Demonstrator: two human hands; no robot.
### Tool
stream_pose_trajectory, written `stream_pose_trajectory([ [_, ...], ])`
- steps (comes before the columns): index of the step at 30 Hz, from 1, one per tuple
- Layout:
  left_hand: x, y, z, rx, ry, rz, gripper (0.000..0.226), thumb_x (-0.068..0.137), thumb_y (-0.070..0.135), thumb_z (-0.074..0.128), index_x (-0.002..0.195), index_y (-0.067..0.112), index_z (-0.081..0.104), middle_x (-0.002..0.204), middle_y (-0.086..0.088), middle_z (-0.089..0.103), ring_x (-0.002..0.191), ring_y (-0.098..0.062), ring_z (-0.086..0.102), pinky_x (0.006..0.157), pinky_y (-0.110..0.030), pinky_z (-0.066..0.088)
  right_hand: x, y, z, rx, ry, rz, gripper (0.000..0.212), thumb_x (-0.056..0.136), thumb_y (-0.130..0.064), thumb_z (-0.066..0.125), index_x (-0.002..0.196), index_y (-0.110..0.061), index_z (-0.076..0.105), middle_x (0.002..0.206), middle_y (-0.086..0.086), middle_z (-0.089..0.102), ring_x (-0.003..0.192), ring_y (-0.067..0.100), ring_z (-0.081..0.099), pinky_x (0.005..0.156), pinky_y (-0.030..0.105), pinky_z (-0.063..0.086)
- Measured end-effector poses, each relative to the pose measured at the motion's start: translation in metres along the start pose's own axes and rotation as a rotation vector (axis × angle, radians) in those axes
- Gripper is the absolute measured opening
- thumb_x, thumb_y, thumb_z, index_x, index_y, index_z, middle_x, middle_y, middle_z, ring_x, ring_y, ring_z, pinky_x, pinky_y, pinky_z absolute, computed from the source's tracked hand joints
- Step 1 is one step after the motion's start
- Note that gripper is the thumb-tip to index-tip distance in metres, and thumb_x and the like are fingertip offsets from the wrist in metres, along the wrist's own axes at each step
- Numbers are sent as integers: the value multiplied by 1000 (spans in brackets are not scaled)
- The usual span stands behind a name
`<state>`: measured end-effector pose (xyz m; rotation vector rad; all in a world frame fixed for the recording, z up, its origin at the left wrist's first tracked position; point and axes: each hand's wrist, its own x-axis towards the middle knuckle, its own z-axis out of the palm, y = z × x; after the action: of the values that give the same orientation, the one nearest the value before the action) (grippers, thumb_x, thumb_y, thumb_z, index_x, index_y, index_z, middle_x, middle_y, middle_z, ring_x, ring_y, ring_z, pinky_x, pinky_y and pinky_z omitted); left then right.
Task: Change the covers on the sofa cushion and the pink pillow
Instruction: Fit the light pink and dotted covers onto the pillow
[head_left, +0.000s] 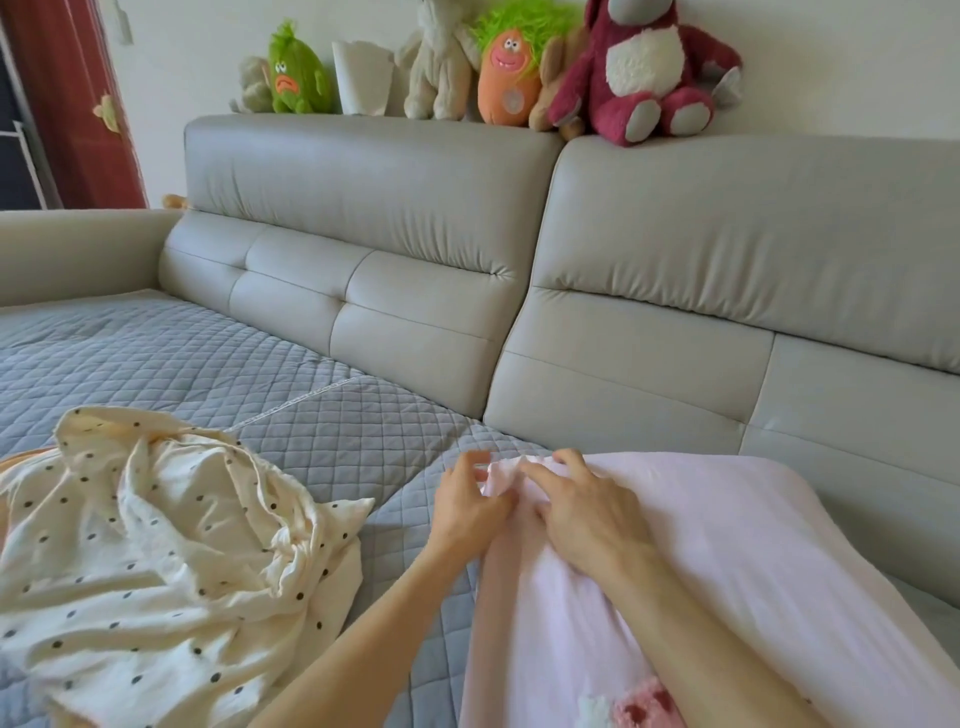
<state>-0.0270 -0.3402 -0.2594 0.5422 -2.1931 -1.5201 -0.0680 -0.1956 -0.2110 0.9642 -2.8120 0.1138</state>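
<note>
Pink pillow (727, 545) cover corner pinched by left hand (467, 512) and right hand (587, 514).

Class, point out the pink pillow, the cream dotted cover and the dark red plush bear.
pink pillow (727, 545), head view, top face
cream dotted cover (156, 545), head view, crumpled middle
dark red plush bear (644, 62), head view, white belly
</note>
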Motion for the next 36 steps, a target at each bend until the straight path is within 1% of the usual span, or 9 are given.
stream_pose_trajectory([
  [4,10,-19,-6,-19,145,-181,18,88,15,60,105,17,60,83,6,66,87,-18,66,77,-33,52,2,-9,1,-109,56,-4,26,98,-10,37,119,-19,50,127,0,47,96,31,64,65,34,38],
  [7,6,-14,-8,-89,197,-160,15,91,29,63,101,19,58,87,6,65,75,-11,63,62,-22,43,-4,-1,15,92,319,16,18,101,-26,36,104,-20,53,110,-4,54,76,32,64,55,38,45],
  [10,-5,-1,-4,11,253,72,19,86,44,66,94,30,55,93,12,59,79,-5,58,67,-26,46,-11,10,20,329,490,117,20,100,-31,39,96,-25,57,99,-8,60,78,27,63,58,35,45],
  [15,-24,10,-2,180,276,381,20,86,52,64,102,40,62,101,21,54,88,1,55,70,-24,48,-14,6,20,319,539,65,23,93,-38,36,93,-29,57,92,-8,63,74,26,65,54,35,48],
  [20,-25,7,1,610,269,716,24,91,41,55,79,30,72,83,12,62,75,-18,57,63,-35,47,-17,6,17,389,545,108,17,94,-30,45,96,-27,62,98,-8,66,83,25,65,63,37,51],
  [24,-26,56,-4,117,151,207,19,95,36,56,86,27,70,79,13,69,83,-4,60,72,-31,49,-16,9,10,565,476,132,15,98,-28,47,104,-34,60,107,-18,63,93,9,61,75,32,48],
  [27,-43,89,17,-131,-43,176,21,100,31,50,90,18,63,80,7,69,79,-5,64,74,-28,51,-18,19,0,731,503,103,23,96,-29,50,112,-37,64,113,-22,62,102,-6,55,84,18,44],
  [31,-62,77,32,56,-177,175,26,103,36,43,88,19,57,84,4,68,80,-10,61,78,-32,49,-26,37,3,488,544,-8,24,89,-28,45,93,-28,69,103,-17,65,104,8,52,90,23,40],
  [36,-83,33,10,156,-207,126,23,102,43,43,92,26,55,63,6,63,59,-11,54,68,-38,46,-29,25,4,218,539,-14,25,85,-28,38,68,-25,55,82,-13,63,94,19,52,75,36,40],
])
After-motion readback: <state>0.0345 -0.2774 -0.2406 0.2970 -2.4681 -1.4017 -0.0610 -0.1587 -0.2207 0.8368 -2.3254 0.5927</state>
